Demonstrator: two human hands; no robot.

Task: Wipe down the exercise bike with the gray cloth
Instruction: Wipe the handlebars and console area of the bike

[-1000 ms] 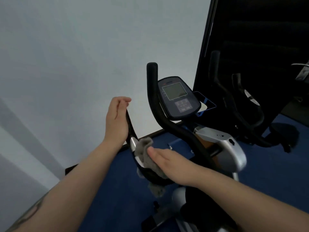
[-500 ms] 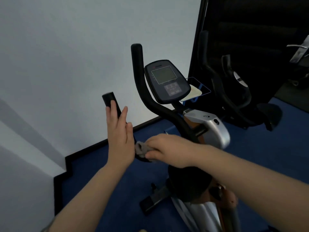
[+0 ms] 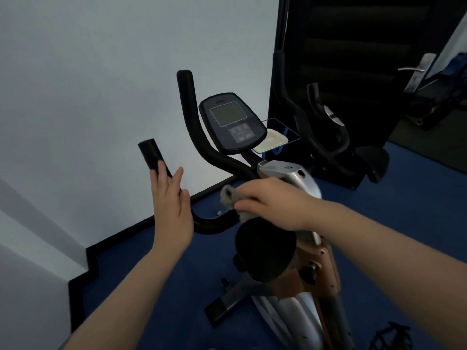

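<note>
The exercise bike (image 3: pixel 290 178) stands before me, with black curved handlebars, a dark console (image 3: pixel 231 122) and a silver and copper body. My right hand (image 3: pixel 267 200) grips the gray cloth (image 3: pixel 231 198) and presses it onto the near handlebar where it bends toward the stem. My left hand (image 3: pixel 170 208) is held flat with straight fingers against the upright left grip (image 3: pixel 150 154), whose black tip sticks out above my fingertips.
A white wall runs close on the left, with a black baseboard along the blue floor (image 3: pixel 156 279). A mirror or dark panel (image 3: pixel 353 59) stands behind the bike. A pedal (image 3: pixel 389 337) lies at the lower right.
My left hand let go of the left grip and opened flat beside it. My right hand slid the cloth along the handlebar toward the stem. The view pulled back and tilted down.
</note>
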